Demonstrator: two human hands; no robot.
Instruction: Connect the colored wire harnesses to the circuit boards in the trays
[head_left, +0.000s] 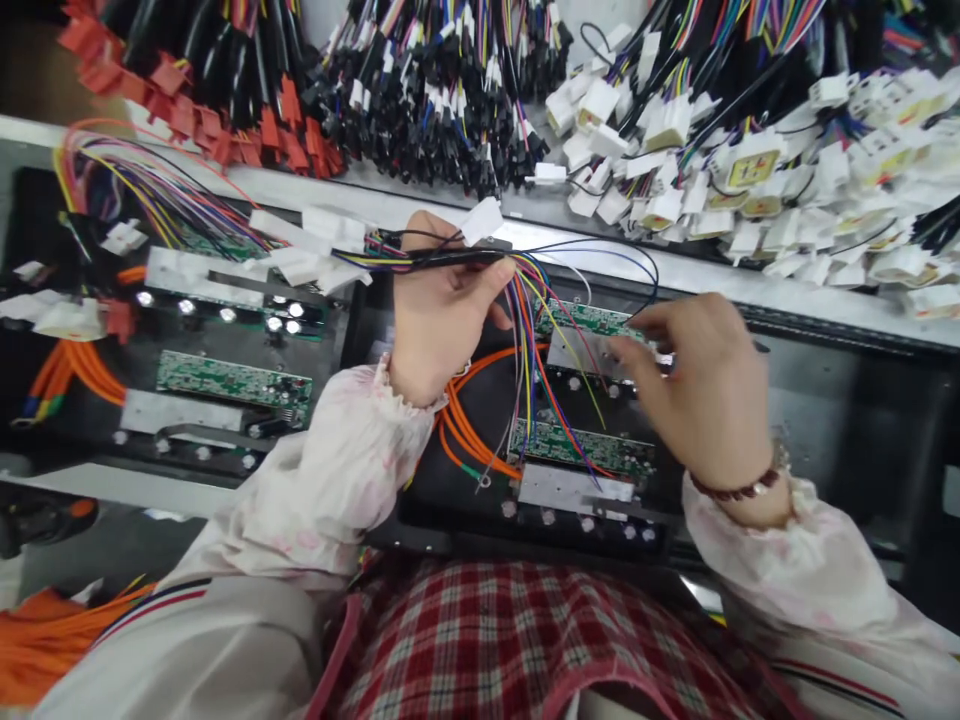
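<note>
My left hand (439,310) is closed around a black-sleeved wire harness (442,258) whose many coloured wires (536,330) fan down over a green circuit board (581,445). A white connector (481,220) sticks up above the thumb. My right hand (697,385) is pinched on a thin wire end (637,318) beside a second green board (592,320) and a metal block (574,352). Orange wires (469,425) loop beneath the left wrist. Both boards lie in a black tray (817,430).
Another black tray (67,425) at left holds similar boards (232,380), capacitors and orange wires. Along the back lie heaps of harnesses: red connectors (217,110), black ones (442,100), white ones (750,170). A plaid apron (525,640) covers my lap.
</note>
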